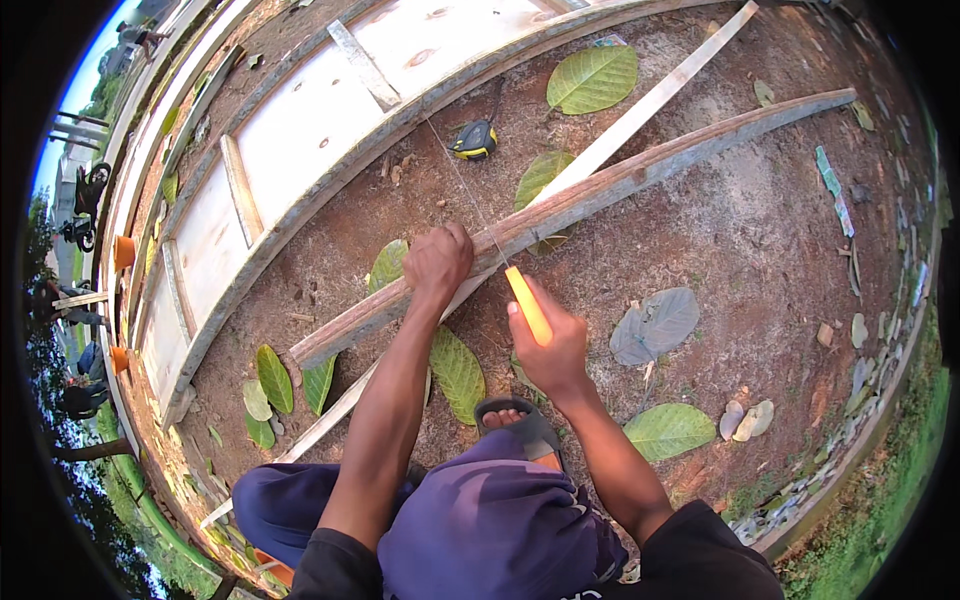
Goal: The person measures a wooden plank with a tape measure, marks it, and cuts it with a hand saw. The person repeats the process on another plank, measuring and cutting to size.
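Observation:
My left hand (438, 262) grips a long rough wooden board (660, 172), which lies slanting over a paler thin batten (690, 68) on the dirt. My right hand (550, 342) is wrapped round the yellow-orange handle (530, 303) of a saw, seen edge-on. Its thin blade (474, 200) lies across the board just right of my left hand and reaches up toward the large panel. A black and yellow tape measure (474, 142) rests on the ground near the blade's upper end. My sandalled foot (522, 432) is below my hands.
A pale framed panel (320, 120) spans the upper left. Large leaves (590, 80) and a bluish strip of litter (832, 185) lie on the dirt (750, 280). At the far left are orange pots (122, 253), motorbikes (88, 200) and small distant figures. A low edging (860, 450) borders grass at right.

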A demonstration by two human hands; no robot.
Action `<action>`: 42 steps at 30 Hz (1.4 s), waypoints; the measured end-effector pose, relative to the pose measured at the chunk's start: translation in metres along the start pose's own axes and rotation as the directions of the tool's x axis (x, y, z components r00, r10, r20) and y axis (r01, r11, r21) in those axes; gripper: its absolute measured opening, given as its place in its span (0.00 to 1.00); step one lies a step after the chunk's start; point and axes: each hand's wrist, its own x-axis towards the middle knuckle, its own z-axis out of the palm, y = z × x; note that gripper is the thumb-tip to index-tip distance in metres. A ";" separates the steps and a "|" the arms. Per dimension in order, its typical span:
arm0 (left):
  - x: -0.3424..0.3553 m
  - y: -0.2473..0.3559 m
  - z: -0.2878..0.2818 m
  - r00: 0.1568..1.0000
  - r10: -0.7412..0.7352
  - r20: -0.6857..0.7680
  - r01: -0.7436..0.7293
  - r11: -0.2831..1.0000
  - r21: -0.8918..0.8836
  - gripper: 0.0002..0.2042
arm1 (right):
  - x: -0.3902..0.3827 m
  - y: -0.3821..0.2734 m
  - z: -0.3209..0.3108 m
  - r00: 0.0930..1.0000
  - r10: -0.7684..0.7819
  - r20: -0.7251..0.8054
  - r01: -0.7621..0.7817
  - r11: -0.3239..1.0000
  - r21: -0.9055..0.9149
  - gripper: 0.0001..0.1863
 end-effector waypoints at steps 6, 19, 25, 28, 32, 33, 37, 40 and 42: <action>-0.011 0.012 -0.009 0.974 -0.177 0.142 0.180 0.984 -0.007 0.28 | -0.132 0.005 -0.069 0.999 0.037 0.017 -0.037 0.999 -0.007 0.21; 0.003 0.018 -0.019 0.970 -0.204 0.136 0.210 0.977 -0.034 0.28 | -0.138 0.008 -0.072 0.999 0.038 0.034 -0.040 0.998 0.039 0.24; 0.003 0.012 0.002 0.995 0.018 -0.095 -0.020 1.000 -0.018 0.28 | 0.028 0.006 0.012 0.977 -0.164 -0.136 0.169 0.985 0.025 0.20; -0.002 0.007 -0.008 0.998 -0.057 0.026 0.057 0.998 -0.008 0.29 | -0.039 0.024 -0.014 0.994 -0.091 -0.061 0.091 0.996 -0.003 0.21; -0.004 0.013 -0.011 0.983 -0.152 0.106 0.154 0.988 -0.005 0.29 | -0.116 0.022 -0.066 1.000 -0.026 -0.016 0.027 1.000 0.010 0.21; -0.015 0.005 -0.006 0.984 -0.146 0.102 0.147 0.989 0.003 0.29 | -0.128 0.012 -0.065 1.000 0.024 0.007 -0.024 1.000 0.007 0.21; -0.001 -0.009 0.025 0.990 0.053 -0.128 -0.048 0.998 0.041 0.29 | 0.015 0.020 0.017 0.957 -0.249 -0.150 0.259 0.965 0.050 0.20; -0.003 0.017 0.003 1.000 -0.004 0.021 0.004 1.000 -0.007 0.28 | 0.024 0.023 0.013 0.982 -0.139 -0.127 0.142 0.990 0.018 0.21; 0.006 0.024 -0.024 0.986 -0.123 0.112 0.128 0.991 -0.035 0.28 | -0.047 0.034 -0.017 0.989 -0.118 -0.086 0.117 0.993 -0.011 0.22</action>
